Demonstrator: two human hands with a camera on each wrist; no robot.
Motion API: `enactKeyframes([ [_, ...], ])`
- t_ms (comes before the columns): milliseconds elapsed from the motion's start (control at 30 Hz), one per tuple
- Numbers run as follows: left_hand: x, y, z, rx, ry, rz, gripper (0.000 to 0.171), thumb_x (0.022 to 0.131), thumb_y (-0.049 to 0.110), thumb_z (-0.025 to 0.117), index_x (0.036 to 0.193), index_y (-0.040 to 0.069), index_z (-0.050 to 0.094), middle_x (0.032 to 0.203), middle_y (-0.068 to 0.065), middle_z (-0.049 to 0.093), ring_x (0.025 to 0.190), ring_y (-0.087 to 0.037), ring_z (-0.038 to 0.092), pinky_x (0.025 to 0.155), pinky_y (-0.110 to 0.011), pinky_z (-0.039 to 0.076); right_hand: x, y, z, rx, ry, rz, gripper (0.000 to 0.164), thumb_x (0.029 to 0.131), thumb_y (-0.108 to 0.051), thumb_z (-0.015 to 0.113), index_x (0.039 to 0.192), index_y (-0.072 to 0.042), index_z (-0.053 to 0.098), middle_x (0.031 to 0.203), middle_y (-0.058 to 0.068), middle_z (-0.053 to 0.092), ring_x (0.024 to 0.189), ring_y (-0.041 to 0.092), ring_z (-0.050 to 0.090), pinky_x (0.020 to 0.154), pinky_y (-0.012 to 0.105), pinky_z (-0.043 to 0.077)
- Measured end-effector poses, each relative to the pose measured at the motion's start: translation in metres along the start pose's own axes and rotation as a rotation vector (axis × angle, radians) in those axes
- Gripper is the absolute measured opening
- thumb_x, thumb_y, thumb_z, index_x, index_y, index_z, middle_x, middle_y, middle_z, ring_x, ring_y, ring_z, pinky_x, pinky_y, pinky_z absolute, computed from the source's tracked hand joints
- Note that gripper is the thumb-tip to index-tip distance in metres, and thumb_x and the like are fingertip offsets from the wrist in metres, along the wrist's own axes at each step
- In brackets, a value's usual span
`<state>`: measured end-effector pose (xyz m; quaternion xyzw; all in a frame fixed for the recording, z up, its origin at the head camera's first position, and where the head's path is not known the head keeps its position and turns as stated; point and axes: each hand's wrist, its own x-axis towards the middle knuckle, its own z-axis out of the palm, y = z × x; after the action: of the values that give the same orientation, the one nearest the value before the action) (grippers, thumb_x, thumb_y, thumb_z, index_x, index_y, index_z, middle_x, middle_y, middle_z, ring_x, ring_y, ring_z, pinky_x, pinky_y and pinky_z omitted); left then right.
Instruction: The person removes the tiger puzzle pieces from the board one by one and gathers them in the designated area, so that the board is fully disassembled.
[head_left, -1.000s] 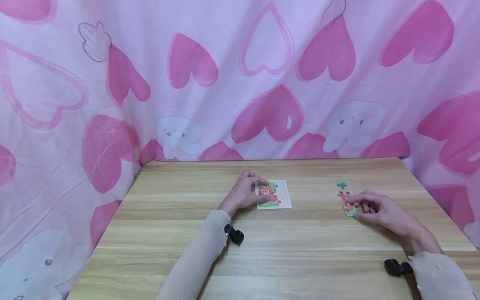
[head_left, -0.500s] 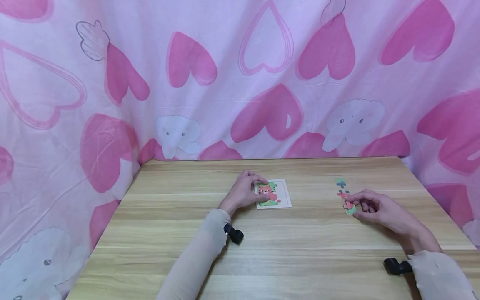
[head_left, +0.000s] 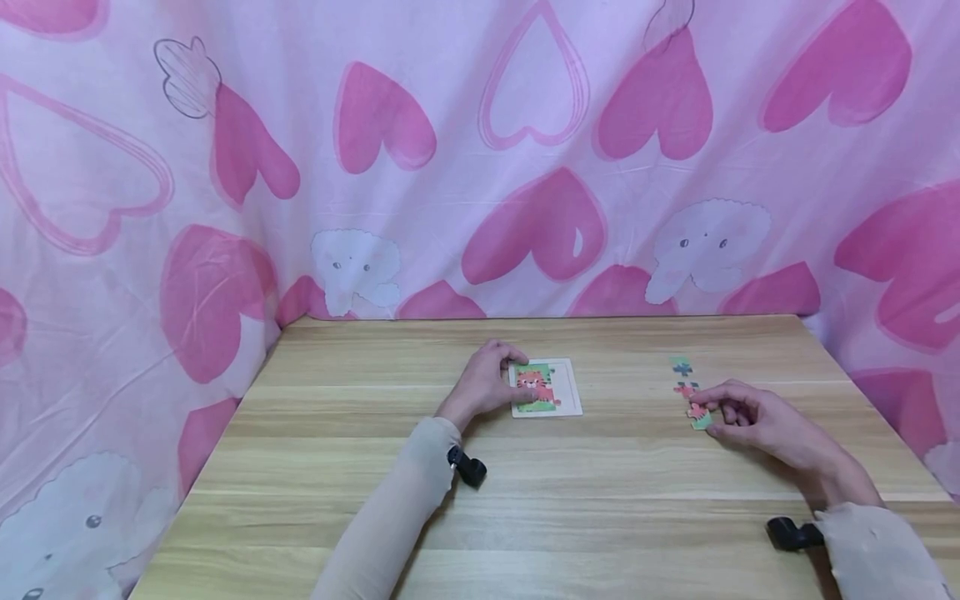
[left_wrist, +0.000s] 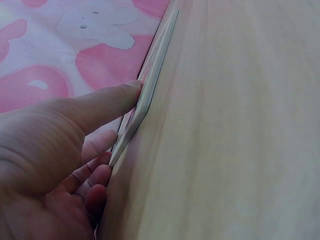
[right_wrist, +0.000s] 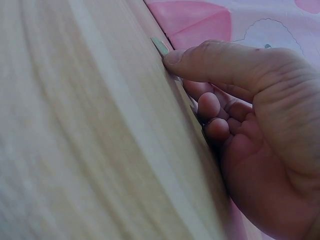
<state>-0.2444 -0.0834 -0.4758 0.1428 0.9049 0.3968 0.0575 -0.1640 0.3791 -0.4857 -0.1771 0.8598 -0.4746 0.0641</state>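
My left hand (head_left: 480,383) is at the left side of a square, white-rimmed puzzle board (head_left: 570,390). Its thumb rests on the board's face and its index finger is near the far left corner. In the left wrist view the other fingers curl beside the board's edge (left_wrist: 155,75). Joined pieces showing a red tiger on green (head_left: 535,387) fill the left part of the board. To the right, my right hand (head_left: 765,425) pinches a red and green puzzle piece (head_left: 701,422) between thumb and index finger. In the right wrist view only the piece's green end (right_wrist: 160,46) shows beyond the thumb.
Two loose pieces lie just beyond the right hand: a green and blue one (head_left: 681,367) and a red one (head_left: 684,389). The wooden table (head_left: 570,500) meets a pink heart-print curtain (head_left: 442,208) at its back edge.
My left index fingertip has drawn back a little to the left, showing more of the tiger picture. The right hand and the pieces look the same.
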Motion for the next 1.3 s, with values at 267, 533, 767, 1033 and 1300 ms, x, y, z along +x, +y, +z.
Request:
enactKeyframes([
  [267,-0.0006,0.0003,-0.0011,0.015,-0.006,0.001,0.057,0.083,0.033,0.102,0.133,0.018,0.078,0.138,-0.001,0.062,0.123,-0.023,0.058,0.115,-0.043,0.05,-0.0006,0.0013,-0.0004,-0.029,-0.001,-0.012,0.044,0.1,-0.004,0.082,0.143,-0.006,0.071,0.112,0.01,0.063,0.089,0.02,0.052,0.069,0.032,0.046],
  [533,-0.0005,0.0001,-0.0007,0.003,-0.005,-0.002,0.057,0.083,0.033,0.102,0.133,0.017,0.079,0.134,0.0,0.062,0.118,-0.022,0.056,0.111,-0.042,0.05,-0.0003,-0.0007,-0.0005,-0.012,-0.013,0.043,0.045,0.102,-0.009,0.081,0.146,-0.008,0.07,0.125,0.009,0.068,0.094,0.018,0.054,0.074,0.028,0.05],
  [767,-0.0006,-0.0006,-0.0009,0.0,-0.004,0.0,0.059,0.082,0.034,0.102,0.134,0.017,0.079,0.13,0.0,0.061,0.115,-0.021,0.056,0.109,-0.041,0.051,-0.0028,-0.0024,-0.0008,0.039,-0.01,0.096,0.045,0.104,-0.014,0.081,0.147,-0.009,0.069,0.13,0.01,0.068,0.099,0.015,0.054,0.079,0.027,0.049],
  [1033,0.0012,0.0015,0.0006,-0.011,-0.007,-0.006,0.06,0.082,0.035,0.102,0.134,0.018,0.079,0.129,0.0,0.061,0.114,-0.021,0.056,0.106,-0.041,0.051,-0.0066,-0.0027,-0.0042,0.093,0.01,0.196,0.045,0.106,-0.021,0.078,0.149,-0.012,0.067,0.126,0.008,0.067,0.101,0.013,0.054,0.081,0.027,0.05],
  [1300,-0.0008,0.0016,0.0005,-0.01,-0.008,-0.028,0.058,0.082,0.035,0.102,0.133,0.02,0.079,0.133,0.001,0.061,0.12,-0.022,0.056,0.112,-0.043,0.05,-0.009,-0.0045,-0.0024,0.12,0.022,0.216,0.047,0.107,-0.022,0.078,0.15,-0.009,0.065,0.126,0.011,0.071,0.097,0.017,0.061,0.081,0.03,0.053],
])
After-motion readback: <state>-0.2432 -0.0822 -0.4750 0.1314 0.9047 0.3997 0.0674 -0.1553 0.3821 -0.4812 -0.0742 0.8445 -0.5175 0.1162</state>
